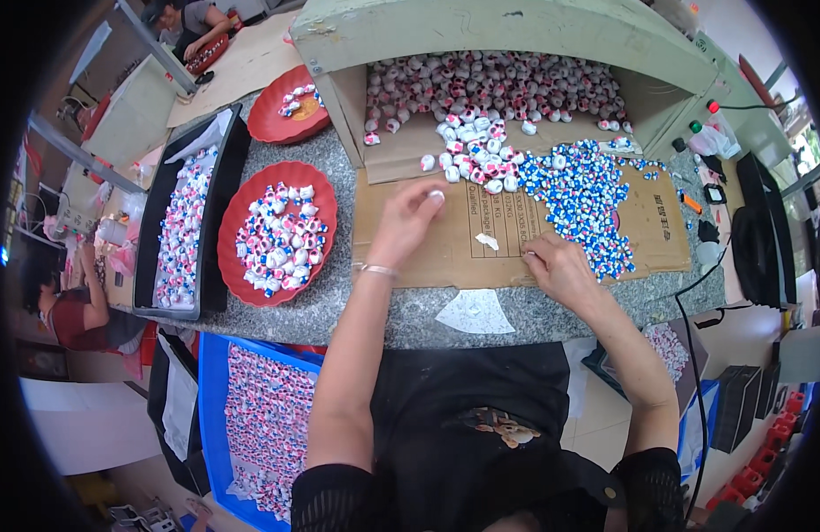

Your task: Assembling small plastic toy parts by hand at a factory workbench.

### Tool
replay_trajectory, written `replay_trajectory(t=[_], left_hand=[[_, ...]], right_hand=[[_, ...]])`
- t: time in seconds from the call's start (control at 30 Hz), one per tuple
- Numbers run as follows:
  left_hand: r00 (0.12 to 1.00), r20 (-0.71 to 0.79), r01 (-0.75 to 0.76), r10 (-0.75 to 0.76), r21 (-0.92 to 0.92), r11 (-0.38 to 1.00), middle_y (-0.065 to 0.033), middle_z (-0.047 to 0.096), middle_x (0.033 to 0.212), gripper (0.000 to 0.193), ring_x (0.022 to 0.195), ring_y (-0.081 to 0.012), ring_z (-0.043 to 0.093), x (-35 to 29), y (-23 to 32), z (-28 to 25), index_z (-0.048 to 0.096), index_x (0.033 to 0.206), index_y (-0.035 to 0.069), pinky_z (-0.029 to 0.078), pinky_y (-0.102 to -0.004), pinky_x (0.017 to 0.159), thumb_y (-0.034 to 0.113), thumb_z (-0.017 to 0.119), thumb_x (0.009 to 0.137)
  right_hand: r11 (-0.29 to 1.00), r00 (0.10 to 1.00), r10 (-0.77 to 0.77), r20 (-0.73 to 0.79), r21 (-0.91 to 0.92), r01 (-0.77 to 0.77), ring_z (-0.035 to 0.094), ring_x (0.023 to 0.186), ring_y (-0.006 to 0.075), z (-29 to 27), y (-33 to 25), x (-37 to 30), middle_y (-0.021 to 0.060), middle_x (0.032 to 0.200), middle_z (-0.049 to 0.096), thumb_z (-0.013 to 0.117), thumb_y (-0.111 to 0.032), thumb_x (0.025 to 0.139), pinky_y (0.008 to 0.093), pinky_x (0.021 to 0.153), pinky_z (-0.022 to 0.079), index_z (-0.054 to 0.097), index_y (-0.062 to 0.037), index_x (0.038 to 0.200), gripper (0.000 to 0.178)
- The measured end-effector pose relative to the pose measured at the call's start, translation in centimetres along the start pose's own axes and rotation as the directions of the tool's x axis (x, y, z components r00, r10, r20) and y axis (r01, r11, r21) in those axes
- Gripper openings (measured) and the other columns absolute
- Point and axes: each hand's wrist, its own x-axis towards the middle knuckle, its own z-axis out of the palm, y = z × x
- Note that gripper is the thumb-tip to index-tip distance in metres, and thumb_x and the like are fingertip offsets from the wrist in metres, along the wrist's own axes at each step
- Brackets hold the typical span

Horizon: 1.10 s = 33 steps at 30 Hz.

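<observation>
My left hand [405,229] is closed over the left part of a flat cardboard sheet [401,262], a small white piece [437,195] pinched at its fingertips. Lower and to the right, my right hand [559,266] is also closed, thumb against fingers; whatever it may pinch is too small to make out. Between the hands lies a torn white scrap [487,240]. Beyond them is a pile of white and pink figurine heads [481,146]. Beside my right hand spreads a heap of small blue and white figurine parts [583,199].
Many more heads [499,84] fill a pale green box-like housing [516,27]. To the left stand a red bowl [237,282] of joined pieces, another red bowl [264,115] and a black tray [144,279]. A blue tray [213,417] sits below the counter. A black cable [689,355] hangs at right.
</observation>
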Motion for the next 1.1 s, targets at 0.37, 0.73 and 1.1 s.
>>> replay_trajectory(t=[0.37,0.73,1.1], left_hand=[[0.964,0.158,0.246,-0.214,-0.834,0.494,-0.0085,0.062,0.114,0.037,0.099,-0.0168,0.064,-15.8,1.2,-0.2,0.053,0.130,0.003,0.052,-0.0288,0.090,0.004,0.060,0.094],[0.969,0.077,0.202,-0.235,-0.796,0.571,-0.0065,0.059,0.116,0.033,0.098,-0.0138,0.062,-17.2,2.2,0.5,0.055,0.122,0.003,0.051,-0.0303,0.092,-0.001,0.063,0.090],[0.966,0.106,0.225,-0.236,-0.796,0.563,-0.0099,0.062,0.115,0.030,0.105,-0.0153,0.060,-17.9,2.4,0.0,0.058,0.120,0.003,0.052,-0.0305,0.089,0.001,0.063,0.091]], right_hand=[[0.998,0.994,-0.007,0.112,-0.067,0.015,0.066,0.074,0.0357,-1.1,0.3,-0.3,0.0168,0.082,0.066,0.069,-0.007,0.079,0.0434,0.068,0.052,0.071,-0.0022,0.091,0.013],[0.940,0.966,-0.240,0.096,0.270,0.207,0.065,0.076,0.0320,0.8,-6.1,-2.7,0.0147,0.086,0.065,0.068,-0.007,0.082,0.0404,0.066,0.052,0.068,-0.0004,0.092,0.012],[0.938,0.875,-0.330,0.353,0.017,0.347,0.061,0.083,0.0331,1.7,-7.9,-1.7,0.0157,0.085,0.056,0.059,0.002,0.069,0.0428,0.069,0.052,0.056,0.0009,0.078,0.009]])
